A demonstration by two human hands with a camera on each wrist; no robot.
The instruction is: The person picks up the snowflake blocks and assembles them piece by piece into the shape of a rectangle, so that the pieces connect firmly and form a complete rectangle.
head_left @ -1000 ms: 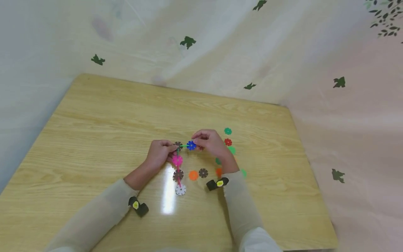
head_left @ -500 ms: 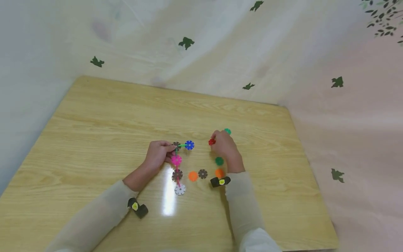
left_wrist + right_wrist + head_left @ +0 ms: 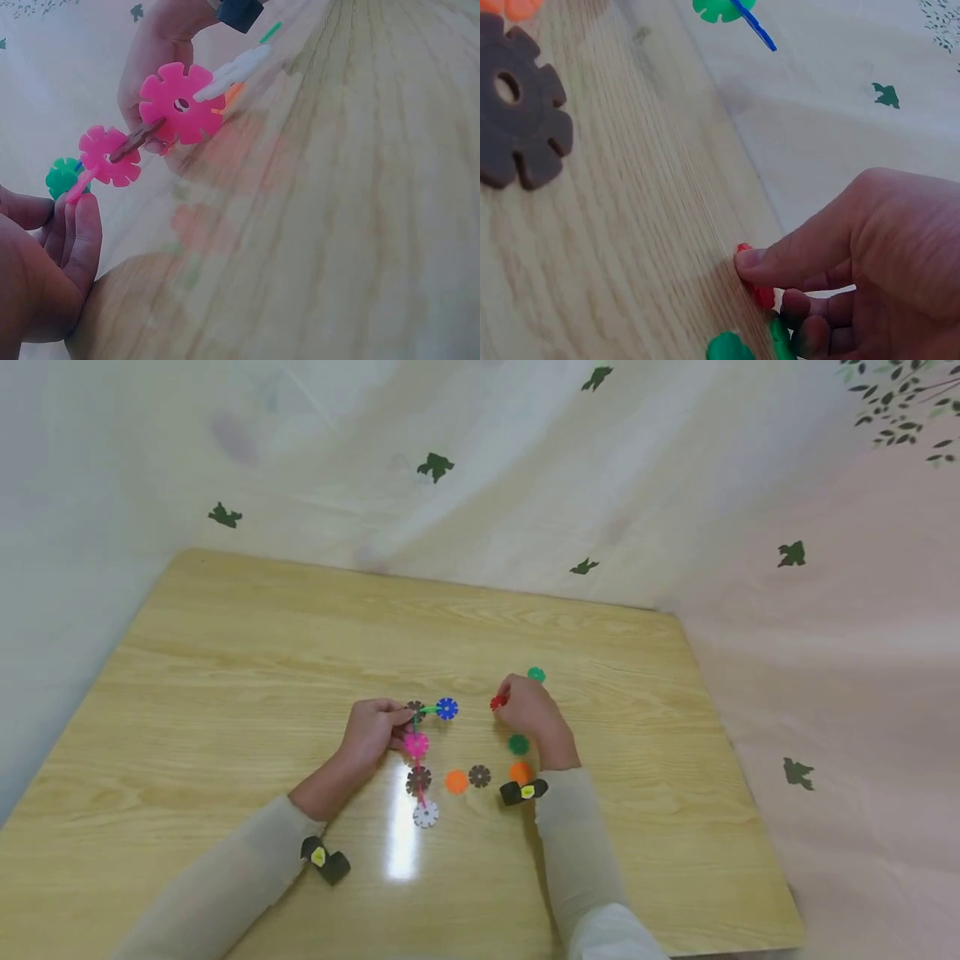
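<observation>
My left hand (image 3: 372,727) pinches a chain of slotted plastic flower discs near its upper corner, at a brown disc (image 3: 416,711). Below that the chain runs through a pink disc (image 3: 416,744) and another brown disc (image 3: 418,780) to a white disc (image 3: 426,814). A blue disc (image 3: 447,708) forms its right end, joined by a green disc seen edge-on. Between thumb and fingers my right hand (image 3: 531,708) pinches a red disc (image 3: 763,295), to the right of the blue one. In the right wrist view a green disc (image 3: 780,339) lies against its curled fingers.
Loose discs lie on the wooden table (image 3: 262,635): a light green one (image 3: 536,674) beyond my right hand, a dark green one (image 3: 518,744) and an orange one (image 3: 521,772) beside its wrist. Nearer the middle are another orange disc (image 3: 456,782) and a brown one (image 3: 480,776). Cloth hangs behind.
My right hand has left the blue disc, gone right to the loose discs and picked up the red one, bringing it slightly left. The left hand keeps its grip on the chain.
</observation>
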